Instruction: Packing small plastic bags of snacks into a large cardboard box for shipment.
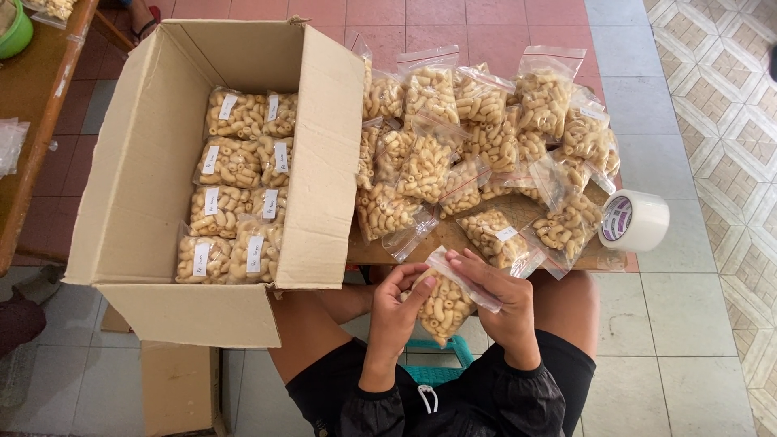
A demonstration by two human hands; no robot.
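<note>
Hidden first: the lower half of the clear bag of pale curled snacks [443, 307] sits behind our fingers, and its base dips out of sight between our knees. The worktop [453, 239] shows only as a brown strip under the pile of filled bags [477, 137]; its far edge is covered. The white labels on the packed bags [235, 186] are too small to make out. At 10 o'clock a wooden table edge [44, 121] and a green bowl [14, 32] are cut off by the frame.

Grip: our left hand [396, 311] wraps the bag's left side, thumb across the front, fingers closed on it. Our right hand [502, 303] pinches the bag's flat top strip, fingers folded over it. Both grips are closed on the same bag, which hangs between them at 6 o'clock, just below the worktop's near edge.

The open cardboard box [146, 162] stands at 9 o'clock, holding 4 rows of bags. A roll of clear tape [634, 220] lies at 3 o'clock.
</note>
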